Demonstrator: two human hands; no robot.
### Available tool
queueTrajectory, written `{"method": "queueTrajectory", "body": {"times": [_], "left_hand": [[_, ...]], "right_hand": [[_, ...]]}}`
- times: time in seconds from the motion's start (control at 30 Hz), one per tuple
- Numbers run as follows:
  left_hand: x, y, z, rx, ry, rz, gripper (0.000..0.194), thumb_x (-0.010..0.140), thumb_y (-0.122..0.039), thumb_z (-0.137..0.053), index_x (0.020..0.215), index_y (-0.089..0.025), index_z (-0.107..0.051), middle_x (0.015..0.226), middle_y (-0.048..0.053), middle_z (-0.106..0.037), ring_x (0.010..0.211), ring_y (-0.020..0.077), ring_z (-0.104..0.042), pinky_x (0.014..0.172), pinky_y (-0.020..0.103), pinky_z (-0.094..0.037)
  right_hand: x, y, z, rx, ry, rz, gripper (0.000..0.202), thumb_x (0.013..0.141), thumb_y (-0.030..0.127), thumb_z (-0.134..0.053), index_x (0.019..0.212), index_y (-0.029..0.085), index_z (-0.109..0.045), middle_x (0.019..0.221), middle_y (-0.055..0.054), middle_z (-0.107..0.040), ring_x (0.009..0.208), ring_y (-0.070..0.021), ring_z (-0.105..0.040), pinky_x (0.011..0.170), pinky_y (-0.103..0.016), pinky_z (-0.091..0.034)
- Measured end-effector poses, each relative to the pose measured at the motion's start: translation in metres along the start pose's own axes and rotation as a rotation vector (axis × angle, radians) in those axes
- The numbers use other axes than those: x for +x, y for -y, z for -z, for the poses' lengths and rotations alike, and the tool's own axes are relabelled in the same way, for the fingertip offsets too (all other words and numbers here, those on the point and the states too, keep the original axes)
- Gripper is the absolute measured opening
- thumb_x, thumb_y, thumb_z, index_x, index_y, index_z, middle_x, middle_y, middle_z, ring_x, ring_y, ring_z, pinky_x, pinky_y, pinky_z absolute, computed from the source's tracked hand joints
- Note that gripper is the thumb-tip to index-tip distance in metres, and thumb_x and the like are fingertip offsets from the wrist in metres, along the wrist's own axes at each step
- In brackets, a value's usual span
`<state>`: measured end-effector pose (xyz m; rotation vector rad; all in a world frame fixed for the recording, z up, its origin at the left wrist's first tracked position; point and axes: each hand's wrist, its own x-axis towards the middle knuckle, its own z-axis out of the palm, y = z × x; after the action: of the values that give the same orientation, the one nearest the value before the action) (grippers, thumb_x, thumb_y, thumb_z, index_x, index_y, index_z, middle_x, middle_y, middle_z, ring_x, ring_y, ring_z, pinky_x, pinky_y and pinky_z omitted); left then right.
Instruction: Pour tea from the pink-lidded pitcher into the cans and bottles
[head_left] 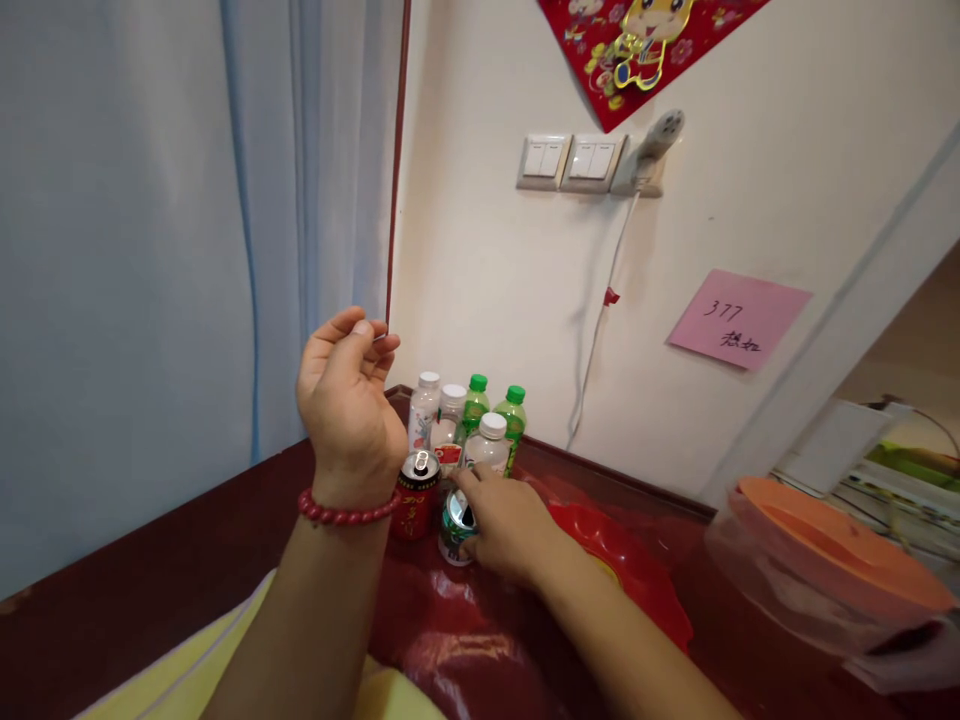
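My left hand (349, 405), with a red bead bracelet (349, 512) at the wrist, is raised in front of the bottles. Its thumb is pressed to the curled fingers, and a thin sliver shows at the tips, too small to name. Lower down, my right hand (514, 520) grips a green and silver drink can (454, 530) from its right side, the can upright on the table. Beside that can stands a red drink can (416, 505) with a dark top rim. Behind them are clear bottles with white caps (493, 427) and green bottles with green caps (515, 405).
A red scalloped tray (637, 565) lies right of the cans on the dark red table (247, 520). Farther right is an orange-lidded container (832, 540). A white cable (600, 330) hangs down the wall. Yellow cloth (195, 650) covers the near left.
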<state>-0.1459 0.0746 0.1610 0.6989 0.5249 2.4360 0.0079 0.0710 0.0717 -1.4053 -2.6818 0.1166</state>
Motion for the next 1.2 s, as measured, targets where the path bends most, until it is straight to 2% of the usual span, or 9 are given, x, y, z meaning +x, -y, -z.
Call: {"method": "queueTrajectory", "body": {"times": [0.13,0.33,0.53,0.7,0.83,0.93,1.0,1.1,1.2], "left_hand": [[-0.004,0.001,-0.003,0.000,0.035,-0.002,0.009,0.078,-0.019,-0.073,0.084,-0.024,-0.070,0.082,-0.001,-0.069,0.075,0.0130,-0.065,0.083,0.028,-0.054],[-0.019,0.010,-0.012,0.015,0.127,0.013,0.009,0.079,-0.020,-0.076,0.085,-0.024,-0.070,0.082,0.000,-0.069,0.077,0.0139,-0.065,0.083,0.028,-0.054],[-0.049,0.024,-0.024,0.073,0.280,0.099,0.018,0.076,-0.023,-0.078,0.091,-0.020,-0.070,0.084,0.000,-0.067,0.078,0.0136,-0.064,0.078,0.027,-0.052],[-0.074,0.033,-0.030,0.142,0.409,0.232,0.022,0.074,-0.025,-0.079,0.093,-0.019,-0.070,0.082,0.001,-0.067,0.078,0.0152,-0.064,0.072,0.027,-0.051],[-0.085,0.042,-0.028,0.188,0.487,0.283,0.023,0.077,-0.028,-0.082,0.096,-0.020,-0.071,0.084,0.000,-0.068,0.080,0.0146,-0.064,0.074,0.027,-0.051],[-0.089,0.049,-0.027,0.244,0.549,0.308,0.026,0.077,-0.031,-0.083,0.098,-0.020,-0.072,0.088,0.001,-0.070,0.084,0.0158,-0.065,0.079,0.029,-0.051],[-0.091,0.056,-0.025,0.301,0.622,0.338,0.029,0.076,-0.035,-0.083,0.098,-0.019,-0.072,0.091,0.003,-0.071,0.088,0.0179,-0.066,0.083,0.032,-0.051],[-0.094,0.070,-0.022,0.446,0.803,0.394,0.035,0.074,-0.040,-0.080,0.101,-0.019,-0.072,0.097,0.007,-0.073,0.094,0.0229,-0.067,0.090,0.039,-0.053],[-0.101,0.091,-0.015,0.591,0.965,0.484,0.046,0.073,-0.042,-0.075,0.112,-0.018,-0.069,0.110,0.013,-0.074,0.103,0.0287,-0.069,0.096,0.046,-0.054]], "right_hand": [[-0.032,-0.010,0.027,0.005,-0.039,-0.039,0.074,0.075,0.031,-0.084,0.143,0.024,-0.056,0.129,-0.009,-0.064,0.105,-0.0326,-0.069,0.079,-0.039,-0.052],[-0.088,-0.061,0.073,0.017,-0.165,-0.258,0.076,0.079,0.025,-0.082,0.148,0.030,-0.052,0.135,-0.004,-0.061,0.107,-0.0248,-0.067,0.083,-0.037,-0.048],[-0.109,-0.107,0.041,0.053,-0.039,-0.343,0.069,0.071,0.015,-0.083,0.136,0.027,-0.064,0.132,-0.006,-0.065,0.113,-0.0288,-0.066,0.086,-0.037,-0.047],[-0.114,-0.120,0.010,0.111,-0.047,-0.346,0.072,0.068,0.009,-0.080,0.137,0.023,-0.064,0.133,-0.008,-0.067,0.115,-0.0303,-0.067,0.091,-0.039,-0.049],[-0.121,-0.115,0.006,0.167,-0.084,-0.324,0.083,0.067,0.000,-0.072,0.146,0.022,-0.059,0.151,-0.011,-0.057,0.129,-0.0318,-0.061,0.105,-0.041,-0.046],[-0.133,-0.108,0.020,0.244,-0.140,-0.303,0.087,0.068,0.003,-0.074,0.151,0.022,-0.055,0.160,-0.011,-0.047,0.137,-0.0329,-0.055,0.111,-0.045,-0.044],[-0.150,-0.105,0.037,0.307,-0.296,-0.250,0.066,0.079,0.015,-0.073,0.143,0.023,-0.062,0.149,-0.010,-0.060,0.130,-0.0285,-0.060,0.108,-0.042,-0.047],[-0.186,-0.105,0.068,0.422,-0.810,-0.234,0.024,0.091,0.037,-0.069,0.111,0.025,-0.077,0.111,-0.009,-0.076,0.094,-0.0233,-0.071,0.078,-0.035,-0.055],[-0.224,-0.120,0.087,0.603,-1.350,-0.416,0.030,0.082,0.050,-0.079,0.095,0.023,-0.077,0.086,-0.007,-0.074,0.059,-0.0153,-0.057,0.051,-0.027,-0.043]]}}
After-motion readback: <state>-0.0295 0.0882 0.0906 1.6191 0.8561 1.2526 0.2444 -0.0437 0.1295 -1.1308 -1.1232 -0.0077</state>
